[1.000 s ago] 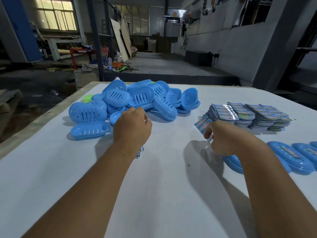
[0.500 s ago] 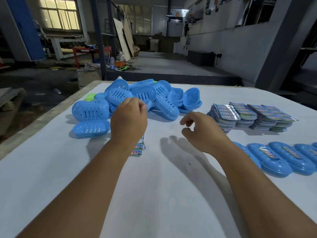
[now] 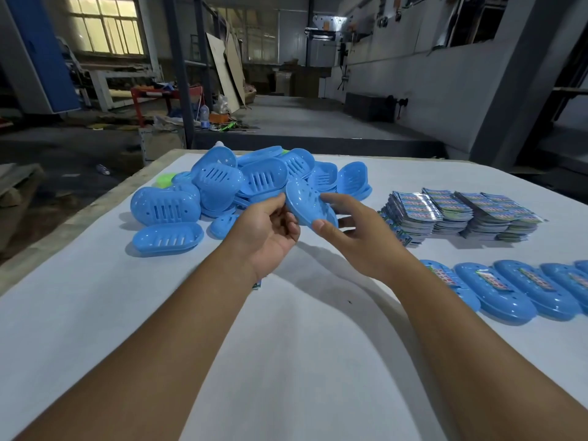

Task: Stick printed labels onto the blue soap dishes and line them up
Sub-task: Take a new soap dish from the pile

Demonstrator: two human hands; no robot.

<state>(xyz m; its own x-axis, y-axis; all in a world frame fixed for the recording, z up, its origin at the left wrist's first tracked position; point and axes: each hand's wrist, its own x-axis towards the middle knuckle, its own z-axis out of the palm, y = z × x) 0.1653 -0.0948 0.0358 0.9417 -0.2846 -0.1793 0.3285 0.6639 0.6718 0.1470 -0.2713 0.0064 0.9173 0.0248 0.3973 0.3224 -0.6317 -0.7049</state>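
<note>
Bare forearms, seemingly no sleeves.

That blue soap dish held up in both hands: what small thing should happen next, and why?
Probably take a label from the stacks and stick it on. The soap dish, held between the left hand and right hand, shows no label, while the dishes in the row have them.

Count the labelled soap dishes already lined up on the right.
5 in view, in one overlapping row near the table's right edge: first, second, third, fourth, and a sliver of a fifth. More may continue out of frame.
</note>
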